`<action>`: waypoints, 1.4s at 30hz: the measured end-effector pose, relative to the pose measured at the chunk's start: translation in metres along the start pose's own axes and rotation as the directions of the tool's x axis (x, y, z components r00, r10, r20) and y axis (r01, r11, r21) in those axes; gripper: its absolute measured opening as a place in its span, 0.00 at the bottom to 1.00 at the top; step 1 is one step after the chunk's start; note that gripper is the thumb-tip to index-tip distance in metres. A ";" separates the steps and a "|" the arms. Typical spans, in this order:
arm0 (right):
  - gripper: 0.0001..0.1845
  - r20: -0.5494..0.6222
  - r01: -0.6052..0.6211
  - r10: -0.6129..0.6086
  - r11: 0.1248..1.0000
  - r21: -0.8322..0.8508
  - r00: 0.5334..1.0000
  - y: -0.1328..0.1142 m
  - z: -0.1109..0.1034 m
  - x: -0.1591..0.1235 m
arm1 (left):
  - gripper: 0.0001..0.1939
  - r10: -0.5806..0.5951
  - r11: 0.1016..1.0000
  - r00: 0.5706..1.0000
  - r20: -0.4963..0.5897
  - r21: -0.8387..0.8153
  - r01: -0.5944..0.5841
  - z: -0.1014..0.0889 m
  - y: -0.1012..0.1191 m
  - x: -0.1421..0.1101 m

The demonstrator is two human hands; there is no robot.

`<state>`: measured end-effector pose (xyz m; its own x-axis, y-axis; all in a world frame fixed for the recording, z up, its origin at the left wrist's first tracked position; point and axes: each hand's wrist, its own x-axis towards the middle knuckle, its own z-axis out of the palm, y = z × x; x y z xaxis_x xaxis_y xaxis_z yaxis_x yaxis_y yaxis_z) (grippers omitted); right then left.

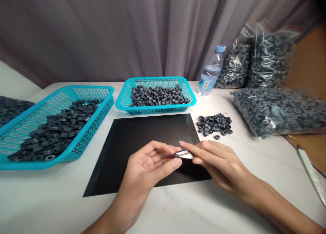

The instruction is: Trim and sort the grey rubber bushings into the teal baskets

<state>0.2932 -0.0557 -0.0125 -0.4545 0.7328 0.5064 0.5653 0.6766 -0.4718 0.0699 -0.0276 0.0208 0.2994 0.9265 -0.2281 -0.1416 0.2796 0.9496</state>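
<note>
Left hand (150, 164) pinched a small dark part (176, 154), right hand (219, 161) gripped a bladed tool (185, 155), over the mat (137, 139), well in from the worktop's far edge (118, 89). Left fingertips (177, 163) sat close: a blade slip could've nicked them.

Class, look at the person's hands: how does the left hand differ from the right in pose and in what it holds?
The left hand shows its palm; the right hand shows its back.
The left hand pinches a small dark piece, whereas the right hand holds a silvery tool.
Both are bare, with fingers over the black mat.
</note>
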 end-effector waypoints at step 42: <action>0.28 -0.055 0.028 -0.028 1.000 -0.013 0.998 -0.001 0.000 0.001 | 0.10 0.009 1.000 1.000 0.023 -0.031 -0.008 0.001 0.001 -0.002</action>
<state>0.2925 -0.0559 -0.0113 -0.4320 0.7084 0.5582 0.5612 0.6957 -0.4484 0.0699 -0.0291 0.0221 0.3202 0.9227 -0.2147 -0.1727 0.2797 0.9444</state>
